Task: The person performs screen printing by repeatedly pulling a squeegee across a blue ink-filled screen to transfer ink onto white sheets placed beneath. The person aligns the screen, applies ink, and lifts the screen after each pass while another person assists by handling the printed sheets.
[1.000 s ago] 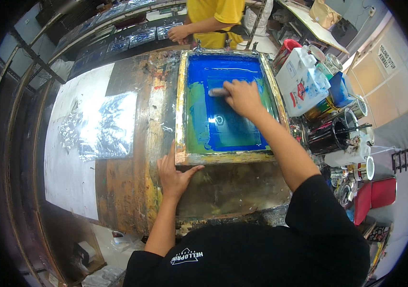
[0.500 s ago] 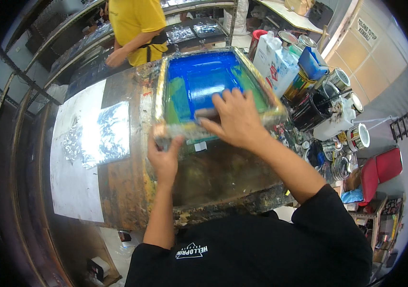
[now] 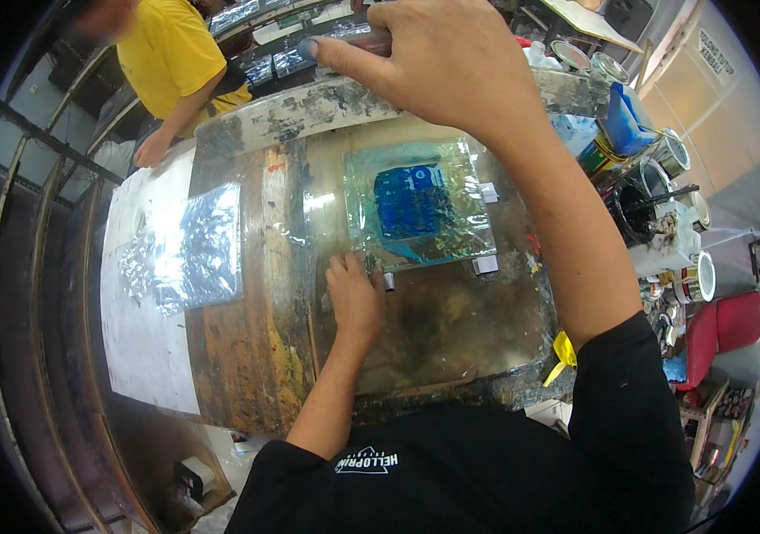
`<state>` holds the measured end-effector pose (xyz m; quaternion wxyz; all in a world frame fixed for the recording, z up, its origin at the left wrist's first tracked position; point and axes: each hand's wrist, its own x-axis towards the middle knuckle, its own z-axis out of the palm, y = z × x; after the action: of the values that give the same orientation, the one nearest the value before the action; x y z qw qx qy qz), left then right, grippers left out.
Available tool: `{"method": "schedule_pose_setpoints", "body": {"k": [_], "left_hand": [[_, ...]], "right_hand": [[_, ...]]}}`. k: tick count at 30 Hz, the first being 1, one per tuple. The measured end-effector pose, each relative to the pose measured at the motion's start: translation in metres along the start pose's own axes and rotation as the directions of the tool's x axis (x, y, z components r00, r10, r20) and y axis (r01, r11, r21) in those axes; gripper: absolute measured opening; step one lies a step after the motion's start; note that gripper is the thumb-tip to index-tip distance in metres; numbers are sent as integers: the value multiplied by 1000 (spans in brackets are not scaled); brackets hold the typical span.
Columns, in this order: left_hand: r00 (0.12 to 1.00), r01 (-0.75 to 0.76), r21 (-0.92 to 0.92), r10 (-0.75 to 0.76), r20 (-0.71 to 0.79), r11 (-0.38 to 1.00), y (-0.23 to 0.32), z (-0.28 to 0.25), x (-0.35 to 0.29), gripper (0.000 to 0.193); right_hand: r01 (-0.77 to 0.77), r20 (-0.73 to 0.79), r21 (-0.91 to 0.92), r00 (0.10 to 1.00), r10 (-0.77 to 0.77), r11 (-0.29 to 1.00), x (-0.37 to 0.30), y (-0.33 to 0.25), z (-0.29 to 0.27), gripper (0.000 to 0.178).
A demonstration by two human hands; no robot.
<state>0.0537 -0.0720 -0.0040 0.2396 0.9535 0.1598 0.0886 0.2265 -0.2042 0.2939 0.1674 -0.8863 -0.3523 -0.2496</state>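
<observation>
My right hand (image 3: 451,62) is raised at the top of the view, shut on the front edge of a paint-stained wooden printing screen frame (image 3: 308,111), which is tilted up off the table. Under it lies a clear plastic sheet (image 3: 451,240) with a fresh blue printed block in its middle. My left hand (image 3: 355,298) rests flat on the stained worktable (image 3: 451,329). Its fingertips touch the sheet's near left corner and it grips nothing. Small white tabs sit at the sheet's edges.
A stack of shiny clear sheets (image 3: 188,245) lies on white paper at the left. A person in a yellow shirt (image 3: 170,62) works at the far left. Paint cans (image 3: 656,214), a blue jug (image 3: 625,120) and a red stool (image 3: 727,325) crowd the right side.
The screen frame lay flat with my right hand drawing across the blue ink. Now it is lifted and the printed sheet is uncovered. My left hand moved from the frame's corner to the sheet's corner.
</observation>
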Motion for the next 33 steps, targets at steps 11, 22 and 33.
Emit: {"method": "schedule_pose_setpoints", "body": {"k": [11,22,33], "left_hand": [[1000,20,-186,-17,15,982,3,-19,24,77],[999,-36,-152,38,8,988,-15,-14,39,83],[996,-50,-353,19,-91,934,-19,-23,69,66]], "right_hand": [[17,-55,-15,998,-18,1000,-1,1,-2,68],[96,-256,-89,960,-116,991,-1,11,19,70],[34,-106,-65,994,-41,997,-5,8,13,66]]}}
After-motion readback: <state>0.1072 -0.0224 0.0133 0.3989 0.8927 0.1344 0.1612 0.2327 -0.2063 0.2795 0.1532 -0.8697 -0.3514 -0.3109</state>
